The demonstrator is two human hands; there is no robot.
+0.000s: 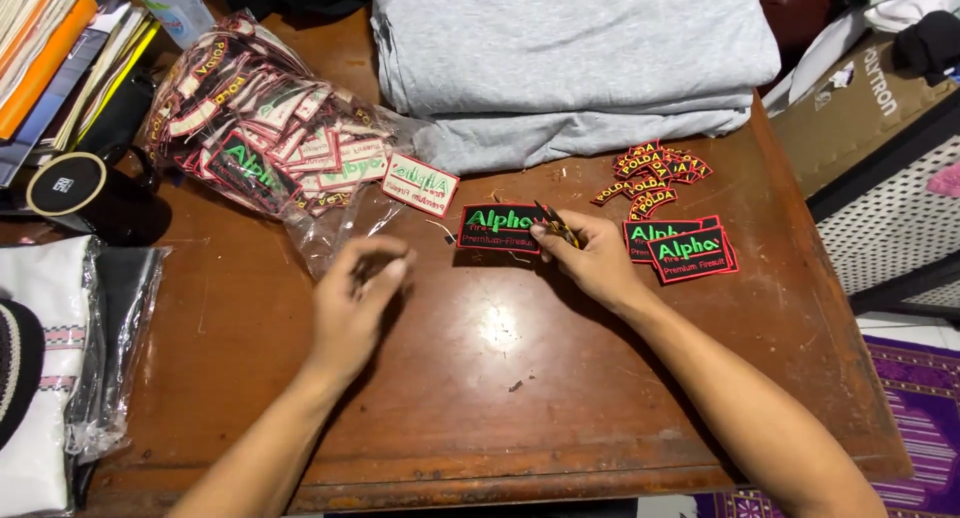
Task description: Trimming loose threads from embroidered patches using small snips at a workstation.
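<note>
At the centre of a worn wooden table (480, 378), a black embroidered patch (498, 229) with green lettering lies flat, the right hand (590, 263) pinching its right edge while gripping a small dark tool (558, 224). At eight o'clock, the left hand (352, 298) hovers half-curled, holding nothing visible. Similar patches (685, 250) stack at three o'clock; a plastic bag of patches (255, 128) sits at ten o'clock; folded grey cloth (570, 58) lies at twelve.

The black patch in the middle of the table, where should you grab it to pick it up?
The black patch lies flat on the table, so no top pinch would work. Probably best is its right short edge, coming from the right: the right hand already touches there. Lift that edge with a fingertip, then pinch it thumb over finger. The left hand is apart from it.
</note>
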